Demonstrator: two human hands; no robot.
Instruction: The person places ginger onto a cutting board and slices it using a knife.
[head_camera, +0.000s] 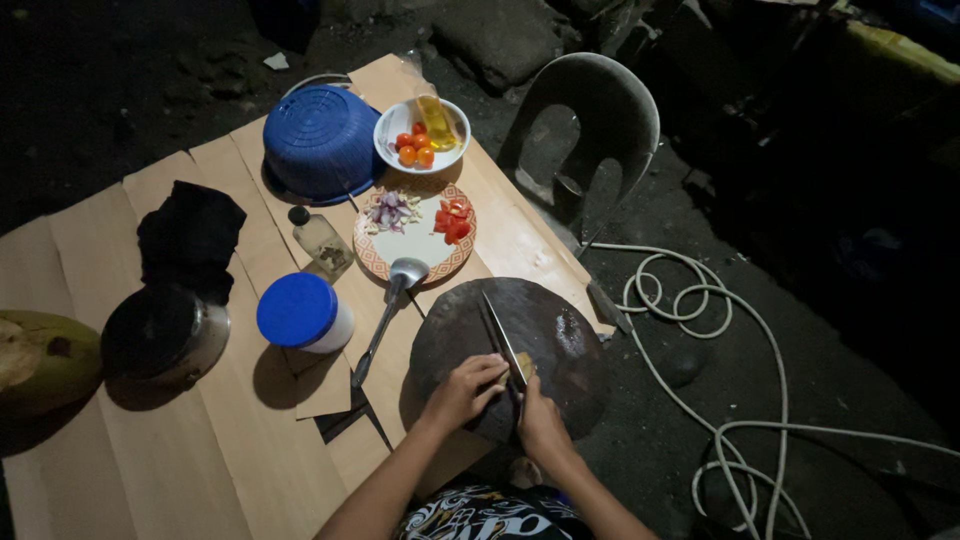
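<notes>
Left hand (462, 390) curled, pressed small pale piece (526, 366) on round dark board (560, 335); right hand (540, 420) gripped long metal knife (503, 340).

- One view only, from a camera worn on the person's head.
- It looks steeply down and forward over the forearms, which enter from the bottom edge.
- The round dark cutting board (510, 350) lies just below centre, close to the lens; the patterned plate (415, 245) and blue upturned basket (322, 142) sit farther up the frame.
- The cardboard sheets (200, 440) fill the left half; a coiled hose (720, 330) on dark ground fills the right.
</notes>
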